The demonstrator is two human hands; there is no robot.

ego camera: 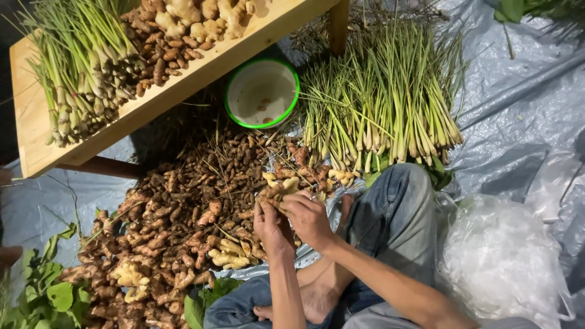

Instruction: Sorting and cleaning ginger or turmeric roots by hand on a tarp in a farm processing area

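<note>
Left hand and right hand close together on one knobbly ginger root, gripping it just above the person's lap at the right edge of the root heap; it looks light, hard and brittle at its knuckles, best pinched by the thick body. At ten o'clock the wooden desk overhangs with lemongrass and more roots, at twelve sits a green-rimmed bowl, at one a lemongrass bundle. Freer room seems to lie at three o'clock, on the grey tarp by the clear plastic bags.
</note>
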